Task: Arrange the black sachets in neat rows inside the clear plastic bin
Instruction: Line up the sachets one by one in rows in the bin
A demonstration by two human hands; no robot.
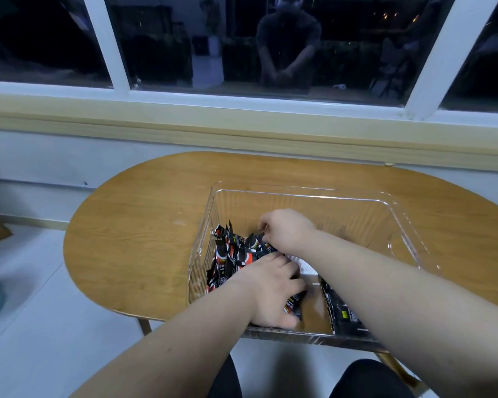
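Head view looks down on a loose heap of black sachets [230, 254] crowded into the left end of a clear plastic bin [299, 192]. Most of them stand on edge or lean against one another and against the left wall, with red and white print showing.

The right hand [288, 229] reaches across to the far side of the heap. Its fingers are curled and pinch the top edges of the sachets there. The left hand [270, 291] lies over the near side of the heap. Its fingers are bent down over the sachets and its thumb is tucked beneath, so that one sachet is gripped between them close to the bin's front wall.

A flat black pack [342, 314] lies on the bin floor near the front, partly hidden under the right forearm. A small white piece [306, 267] shows between the two hands; what it is cannot be told. The right half of the bin shows only the wood grain through its bottom.

The bin sits on an oval wooden table [141, 239], with its front wall at the near edge. The table's far side is close to a pale wall under a yellowish sill [184, 119]. White-framed windows above are dark. Pale floor [26, 311] lies to the left, and knees in black trousers [368, 377] show at the bottom.
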